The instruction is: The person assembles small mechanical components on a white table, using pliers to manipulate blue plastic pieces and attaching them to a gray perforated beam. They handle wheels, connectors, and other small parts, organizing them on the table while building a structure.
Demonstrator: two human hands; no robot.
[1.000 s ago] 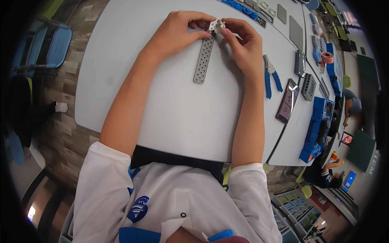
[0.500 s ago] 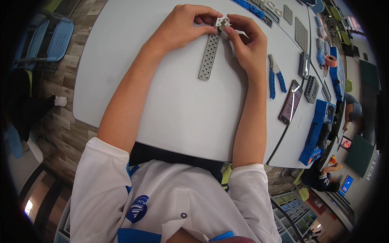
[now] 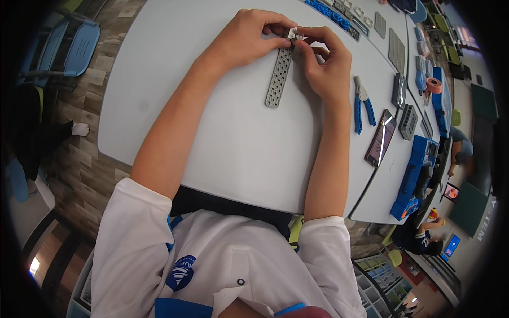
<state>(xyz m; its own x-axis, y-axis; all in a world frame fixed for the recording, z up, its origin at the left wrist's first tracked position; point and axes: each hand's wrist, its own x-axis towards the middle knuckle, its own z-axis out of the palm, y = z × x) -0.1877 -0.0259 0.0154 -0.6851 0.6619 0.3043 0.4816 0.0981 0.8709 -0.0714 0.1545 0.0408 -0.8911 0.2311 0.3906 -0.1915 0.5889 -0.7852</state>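
Note:
At the far part of the white table [image 3: 238, 143], both hands meet over a small white connector piece [image 3: 293, 33]. My left hand [image 3: 254, 38] is closed, pinching the piece from the left with thumb and forefinger. From the other side my right hand [image 3: 327, 63] grips it too, thumb and fingertips pressed in, other fingers curled. A long grey plate with rows of holes [image 3: 278, 78] extends from under the fingertips toward me. Its far end is hidden by the fingers, so whether the white piece is joined to it is unclear.
Right of my right forearm lie blue-handled pliers [image 3: 362, 106], a phone [image 3: 380, 139] and a grey block-shaped device [image 3: 407, 122]. A blue case [image 3: 416, 175] stands farther right. Blue parts [image 3: 328, 13] sit in a tray at the far edge. Other people are in the background.
The white piece and grey plate have shifted slightly right and lower in the picture. My fingertips have drawn closer together around the white piece, covering more of it.

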